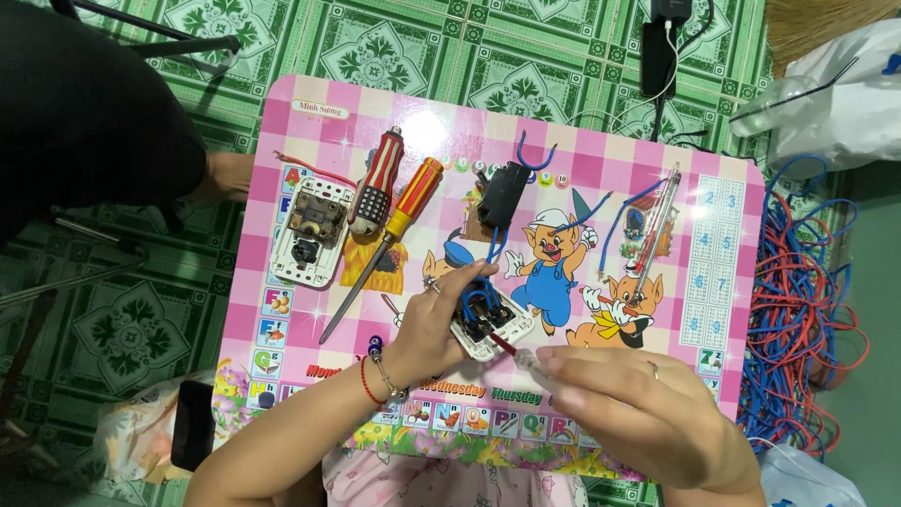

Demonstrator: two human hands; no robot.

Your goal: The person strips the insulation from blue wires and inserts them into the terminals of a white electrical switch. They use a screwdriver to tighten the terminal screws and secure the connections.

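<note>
White socket module, pinched in left hand; right hand grips clear-handled screwdriver, shaft angled up-left, tip on the module's near edge.

On the tabletop, a socket plate lies far left, two screwdrivers right of it, another socket near the middle, and a wire pile on the floor to the right.

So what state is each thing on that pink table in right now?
Switch plate: face down, blue wires attached, held by left hand.
Clear-handled screwdriver: in right hand, tip in the plate.
Second switch plate: lying open, untouched.
Two screwdrivers: lying idle.
Black part: loose, wired.
</note>
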